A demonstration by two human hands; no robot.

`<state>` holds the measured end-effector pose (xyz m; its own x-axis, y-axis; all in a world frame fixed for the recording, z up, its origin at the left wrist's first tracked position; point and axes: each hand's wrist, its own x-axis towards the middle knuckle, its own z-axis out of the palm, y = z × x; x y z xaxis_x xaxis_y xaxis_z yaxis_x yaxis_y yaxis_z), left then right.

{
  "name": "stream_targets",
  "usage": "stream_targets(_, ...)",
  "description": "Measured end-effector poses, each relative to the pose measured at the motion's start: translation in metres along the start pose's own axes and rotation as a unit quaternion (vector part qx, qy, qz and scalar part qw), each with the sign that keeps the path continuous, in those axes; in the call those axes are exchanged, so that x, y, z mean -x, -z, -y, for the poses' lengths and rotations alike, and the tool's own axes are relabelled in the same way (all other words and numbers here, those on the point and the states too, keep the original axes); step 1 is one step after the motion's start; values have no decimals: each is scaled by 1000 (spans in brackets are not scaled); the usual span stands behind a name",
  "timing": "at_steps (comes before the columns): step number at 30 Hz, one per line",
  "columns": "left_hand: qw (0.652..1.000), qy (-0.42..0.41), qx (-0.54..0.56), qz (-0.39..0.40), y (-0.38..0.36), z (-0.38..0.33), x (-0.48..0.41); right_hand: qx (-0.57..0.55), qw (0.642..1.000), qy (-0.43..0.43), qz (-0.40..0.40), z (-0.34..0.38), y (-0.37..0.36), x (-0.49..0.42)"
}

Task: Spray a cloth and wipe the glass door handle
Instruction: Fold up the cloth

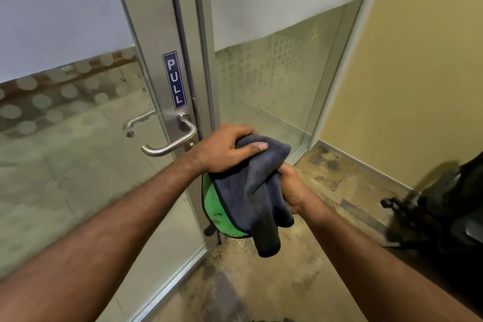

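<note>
Just left of the left hand [224, 148] lies the door handle [170, 148], its lever crosswise; both hands, right hand [292, 188] too, grip the cloth [251, 191], seemingly bunched.

Cloth [257, 185]: soft napped fabric, matt grey, green side showing lower centre. Door handle [171, 142], centre: smooth brushed metal, satin sheen. Door frame [154, 34]: matt brushed aluminium. Glass panels [52, 138], left and right: glossy, frosted dot pattern. PULL sign [174, 80]: glossy blue sticker. Floor [274, 282], bottom: mottled, worn, dull.
</note>
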<state>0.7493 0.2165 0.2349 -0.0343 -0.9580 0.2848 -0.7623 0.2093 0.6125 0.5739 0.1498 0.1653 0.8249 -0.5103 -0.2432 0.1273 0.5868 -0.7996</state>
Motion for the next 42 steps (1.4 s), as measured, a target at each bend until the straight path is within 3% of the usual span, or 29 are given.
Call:
stream_targets(1,1000,13,2,-15,-5,1,-3,-27,999,-8,16,-2,3,-1)
stream_targets(5,996,45,3,-75,-14,5,-14,43,998,52,5,5,15,1)
stream_targets(8,992,47,-39,-112,-15,6,-21,158,978,138,-3,18,31,14)
stream_targets(10,988,54,-71,-126,-16,3,-26,251,947,203,0,24,43,22)
stream_targets(13,986,57,-80,-132,-20,-1,-35,351,916,191,-31,34,51,28)
stream_targets(16,987,68,-16,-147,-25,-1,-43,416,888,170,-94,47,62,30)
stream_targets(19,976,87,102,-170,-35,-3,-51,358,919,131,-96,65,77,38)
stream_targets(23,919,150,308,-195,-52,-14,-60,99,990,98,4,92,105,51)
stream_targets(25,875,185,400,-202,-61,-22,-62,-85,989,122,17,94,123,56)
stream_targets(27,832,215,467,-207,-73,-25,-64,-157,980,116,33,79,133,59)
stream_targets(30,796,285,480,-233,-95,-22,-62,-87,994,65,18,39,129,58)
stream_targets(33,790,352,430,-258,-114,-13,-49,15,989,85,-122,28,125,56)
stream_targets(35,788,380,420,-240,-119,-2,-38,17,971,100,-217,31,131,60)
stream_targets(39,781,384,465,-162,-121,11,-18,25,949,137,-284,42,144,73)
stream_targets(42,785,311,528,-95,-124,6,-9,11,952,154,-266,52,149,82)
